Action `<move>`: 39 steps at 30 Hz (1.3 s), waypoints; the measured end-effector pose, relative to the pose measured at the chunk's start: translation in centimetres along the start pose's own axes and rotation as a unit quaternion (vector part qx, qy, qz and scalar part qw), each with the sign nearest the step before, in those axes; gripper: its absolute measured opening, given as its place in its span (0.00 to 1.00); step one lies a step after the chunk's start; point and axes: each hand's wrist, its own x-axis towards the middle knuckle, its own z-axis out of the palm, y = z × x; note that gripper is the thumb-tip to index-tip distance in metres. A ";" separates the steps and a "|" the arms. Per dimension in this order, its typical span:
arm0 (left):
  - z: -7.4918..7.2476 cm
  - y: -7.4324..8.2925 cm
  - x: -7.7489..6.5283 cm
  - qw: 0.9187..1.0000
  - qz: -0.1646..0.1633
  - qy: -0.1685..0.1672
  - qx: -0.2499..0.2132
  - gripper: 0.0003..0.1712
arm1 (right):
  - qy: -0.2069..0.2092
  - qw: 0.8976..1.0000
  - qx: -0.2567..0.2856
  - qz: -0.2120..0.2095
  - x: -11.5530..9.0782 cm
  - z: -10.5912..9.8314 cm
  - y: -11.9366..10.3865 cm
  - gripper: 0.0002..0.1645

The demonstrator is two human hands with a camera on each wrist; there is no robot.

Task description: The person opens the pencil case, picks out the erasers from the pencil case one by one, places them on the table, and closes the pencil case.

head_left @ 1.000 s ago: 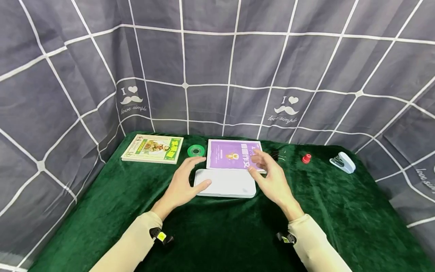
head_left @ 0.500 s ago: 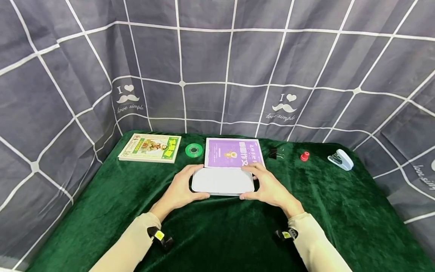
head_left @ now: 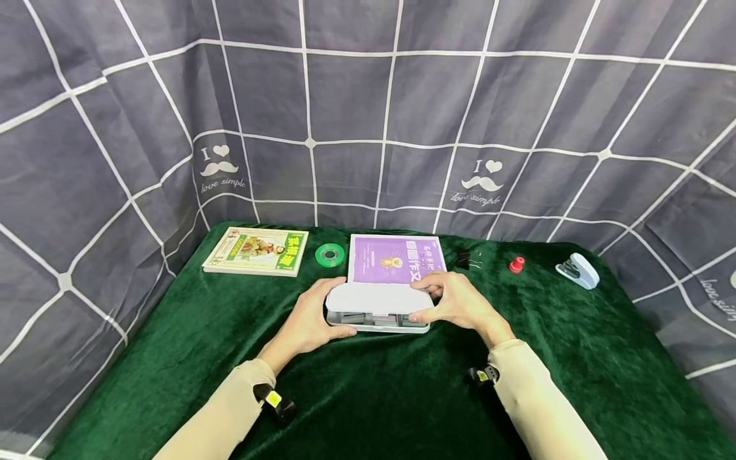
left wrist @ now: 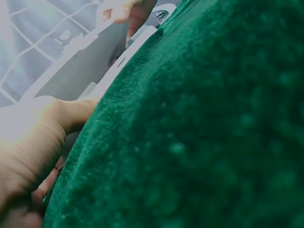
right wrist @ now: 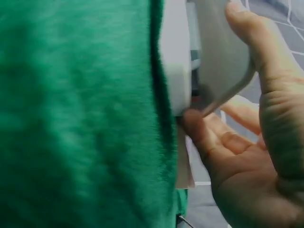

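Observation:
A white pencil case (head_left: 379, 329) lies in front of me with its lid (head_left: 379, 298) tilted up at the near side. Through the gap show grey inner parts and small items, too small to make out. My left hand (head_left: 305, 317) holds the case's left end, thumb along the front edge. At the other end, my right hand (head_left: 460, 305) grips the raised lid, thumb at its front edge and fingers behind. In the right wrist view the thumb (right wrist: 247, 23) lies against the lid while another fingertip touches the case's corner.
Behind the case lies a purple book (head_left: 379, 255). Leftward are a green tape roll (head_left: 329, 255) and a yellow-green book (head_left: 259, 251). A black binder clip (head_left: 463, 259), a small red object (head_left: 516, 264) and a white-and-dark stapler-like object (head_left: 578, 271) lie right. Green cloth (head_left: 368, 396) covers the table.
Both hands came down from above the pencil case and took hold of its ends. The right hand then raised the front of the lid, opening a gap. The left hand stayed on its end.

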 end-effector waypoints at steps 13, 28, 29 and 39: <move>0.6 0.3 -0.3 0.992 -0.078 0.019 -0.099 0.75 | 0.110 0.987 -0.046 0.108 1.8 0.7 -0.8 0.44; -0.2 0.0 -0.3 0.993 -0.080 0.020 -0.088 0.67 | 0.106 0.984 -0.115 -0.087 -0.3 -0.8 -3.9 0.10; -0.1 0.0 -0.3 0.993 -0.081 0.020 -0.086 0.67 | 0.076 0.985 -0.115 -0.100 -0.3 -0.7 -4.1 0.09; -0.1 0.2 -0.1 0.993 -0.081 0.010 -0.084 0.67 | -0.041 0.971 -0.182 -0.149 -0.4 0.5 -3.3 0.18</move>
